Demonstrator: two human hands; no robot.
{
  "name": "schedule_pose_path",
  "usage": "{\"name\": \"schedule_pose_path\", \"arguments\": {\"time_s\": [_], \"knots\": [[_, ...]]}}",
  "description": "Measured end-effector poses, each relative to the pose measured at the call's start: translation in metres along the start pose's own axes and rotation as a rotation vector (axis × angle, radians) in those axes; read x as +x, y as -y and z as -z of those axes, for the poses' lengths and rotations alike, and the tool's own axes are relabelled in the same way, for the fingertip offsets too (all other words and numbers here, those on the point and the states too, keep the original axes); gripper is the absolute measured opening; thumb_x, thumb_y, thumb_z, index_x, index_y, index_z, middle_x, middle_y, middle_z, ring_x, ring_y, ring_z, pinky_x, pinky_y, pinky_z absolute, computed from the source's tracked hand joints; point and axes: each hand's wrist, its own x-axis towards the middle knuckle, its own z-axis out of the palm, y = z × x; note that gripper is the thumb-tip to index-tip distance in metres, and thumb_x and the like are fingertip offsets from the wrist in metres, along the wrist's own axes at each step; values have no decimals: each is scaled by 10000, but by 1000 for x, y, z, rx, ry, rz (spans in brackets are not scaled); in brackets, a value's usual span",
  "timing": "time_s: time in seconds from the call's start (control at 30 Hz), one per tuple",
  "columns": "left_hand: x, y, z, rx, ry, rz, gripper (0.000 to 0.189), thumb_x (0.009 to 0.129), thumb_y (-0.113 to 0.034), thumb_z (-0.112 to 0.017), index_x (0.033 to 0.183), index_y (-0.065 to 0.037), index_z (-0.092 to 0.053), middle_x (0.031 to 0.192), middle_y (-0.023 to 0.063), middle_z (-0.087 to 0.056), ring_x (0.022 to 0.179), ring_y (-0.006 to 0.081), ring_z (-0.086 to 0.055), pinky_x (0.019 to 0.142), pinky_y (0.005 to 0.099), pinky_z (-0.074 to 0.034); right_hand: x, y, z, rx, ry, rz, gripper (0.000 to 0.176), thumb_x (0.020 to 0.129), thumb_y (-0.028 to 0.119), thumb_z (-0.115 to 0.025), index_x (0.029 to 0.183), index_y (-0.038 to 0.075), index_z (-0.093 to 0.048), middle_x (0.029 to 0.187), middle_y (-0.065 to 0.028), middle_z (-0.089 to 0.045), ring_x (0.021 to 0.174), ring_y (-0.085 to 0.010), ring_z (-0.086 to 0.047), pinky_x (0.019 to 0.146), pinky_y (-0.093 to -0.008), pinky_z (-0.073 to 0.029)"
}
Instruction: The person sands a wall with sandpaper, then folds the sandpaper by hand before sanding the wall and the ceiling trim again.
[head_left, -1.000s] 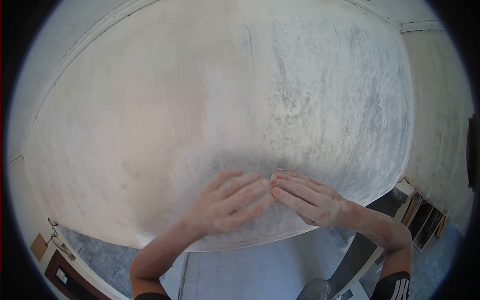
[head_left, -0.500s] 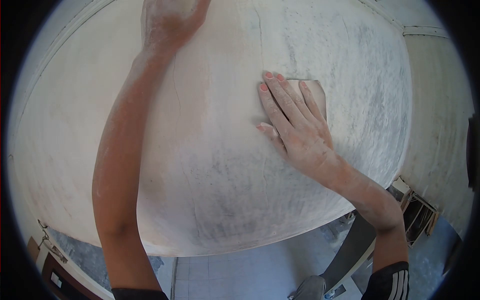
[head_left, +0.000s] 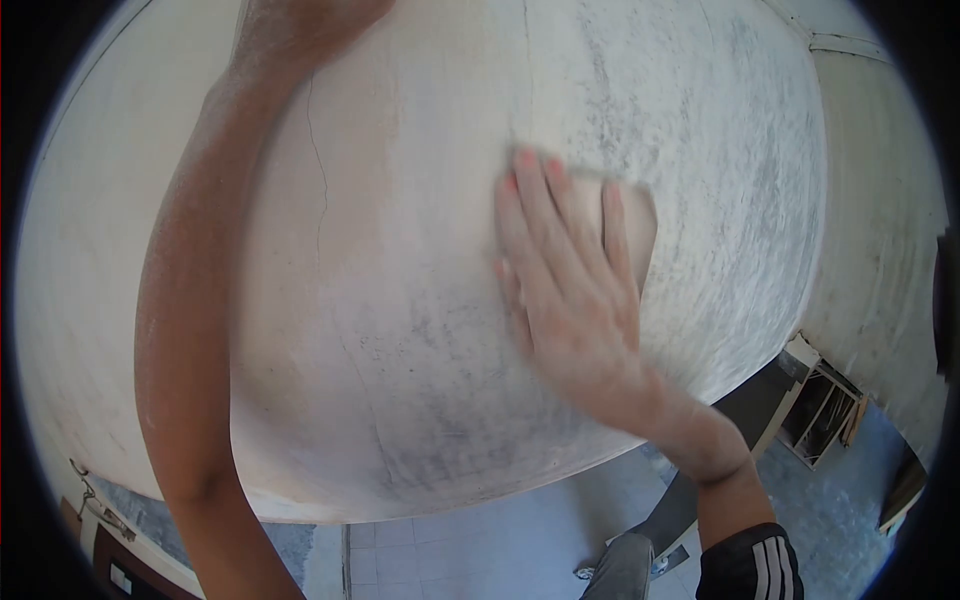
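Note:
My right hand (head_left: 570, 270), dusty and blurred by motion, lies flat on the pale plastered surface (head_left: 420, 250). Under its fingers it holds a sheet of sandpaper (head_left: 641, 222) against the plaster; the sheet's pale back shows on the right side, beside the little finger. Most of the sheet is hidden beneath the hand. My left hand (head_left: 325, 15) is at the top edge, close to the same surface, with its fingers outside the picture. White dust coats both forearms.
Thin cracks and grey patches mark the plaster. Below are a tiled floor (head_left: 430, 550), a leg in grey trousers (head_left: 622, 568) and a dark plank-like piece (head_left: 755, 405). A wooden frame (head_left: 822, 412) stands lower right, near the side wall (head_left: 875, 230).
My right hand and the sandpaper have shifted slightly left and down in view, the hand turning more upright. My left arm appears further left and higher. The camera view has moved a little.

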Motion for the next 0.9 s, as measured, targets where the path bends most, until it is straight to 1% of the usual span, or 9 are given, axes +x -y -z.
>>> {"name": "schedule_pose_path", "arguments": {"time_s": [0.13,0.2,0.27,0.33,0.43,0.53,0.63,0.73,0.9], "knots": [[0,2,2,-9,-26,13,129,908,-136,-571,927,-17,-615,884,111,-618,840,228,-575,812,375,-477,-17,3,2,39,23,3,447,994,155,-504,1407,-15,-500,1505,-166,-450,1436,-296,-373,1162,-572,-212],[40,56,-5,-277,47,103,130,910,-138,-569,923,-18,-616,875,109,-616,826,222,-570,806,377,-478,15,-9,0,-40,-45,34,448,1000,159,-485,1397,-48,-495,1494,-197,-454,1444,-315,-358,1167,-575,-192],[38,62,-11,-284,-5,49,129,909,-139,-571,917,-18,-615,865,108,-615,814,218,-566,798,377,-478,29,-12,-3,-68,-79,39,452,1004,164,-470,1393,-66,-492,1488,-219,-453,1449,-332,-346,1166,-587,-177],[0,21,-12,-15,-183,-163,126,905,-139,-577,910,-17,-611,856,107,-614,804,215,-562,788,372,-477,30,-9,-7,-33,-94,14,454,1007,171,-460,1393,-68,-492,1488,-230,-449,1451,-346,-337,1160,-609,-167],[0,17,-7,-57,-91,-73,116,898,-132,-586,898,-17,-607,844,102,-610,791,210,-559,775,361,-471,-33,16,5,21,101,-22,461,1007,184,-468,1418,-23,-484,1510,-203,-431,1451,-343,-338,1139,-646,-174],[2,22,-7,-55,-76,-146,111,895,-128,-591,886,-18,-598,831,97,-604,782,205,-553,763,358,-467,-41,12,5,-13,68,24,504,930,209,-592,1375,-16,-517,1492,-171,-457,1401,-290,-413,1071,-685,-290],[2,19,-7,-67,-113,-102,113,894,-129,-588,877,-17,-590,827,99,-600,775,203,-550,757,364,-467,6,-10,-1,-40,6,10,486,1014,189,-441,1453,-20,-437,1532,-204,-397,1461,-359,-307,1123,-682,-162],[-2,25,-10,-42,-162,-272,105,891,-123,-582,871,-20,-586,823,100,-594,774,211,-552,758,364,-466,30,-14,-1,-55,-53,-26,497,1019,215,-429,1458,-18,-432,1535,-204,-391,1464,-367,-298,1123,-695,-143],[4,32,-15,74,-152,-300,79,876,-108,-581,867,-29,-584,818,94,-583,765,229,-547,759,368,-465,-45,9,7,63,134,13,508,1020,264,-429,1445,-13,-455,1534,-201,-394,1467,-370,-289,1130,-700,-116]]}}
